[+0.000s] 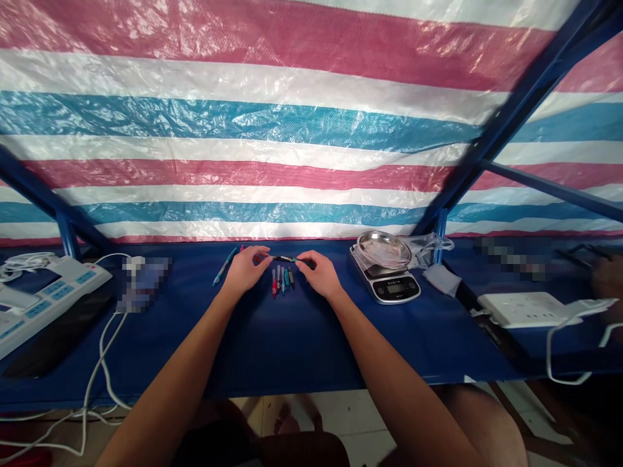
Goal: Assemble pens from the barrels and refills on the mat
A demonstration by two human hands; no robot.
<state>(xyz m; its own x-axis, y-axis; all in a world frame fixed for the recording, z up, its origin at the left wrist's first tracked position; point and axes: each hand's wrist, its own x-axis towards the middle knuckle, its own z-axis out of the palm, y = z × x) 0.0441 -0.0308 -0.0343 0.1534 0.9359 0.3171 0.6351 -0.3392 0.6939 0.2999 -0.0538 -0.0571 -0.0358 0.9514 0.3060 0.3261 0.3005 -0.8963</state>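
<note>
A dark, slim pen (282,259) is held level above the blue table, one end in each hand. My left hand (248,267) pinches its left end, and my right hand (317,271) grips the right end, where a bit of teal shows. Just below it lies a small cluster of short pen parts, perhaps caps: a red one (274,285), a teal one (285,283) and several others, clear and dark. To the left of my left hand rests a teal pen (224,266), and something pink peeks out behind the fingers.
A kitchen scale (389,285) with a metal bowl (384,249) stands to the right, beside a crumpled plastic bag (428,246). White power strips (63,285) and cables lie left; another white strip (525,309) is right. Another person's hand (608,279) shows at the right edge.
</note>
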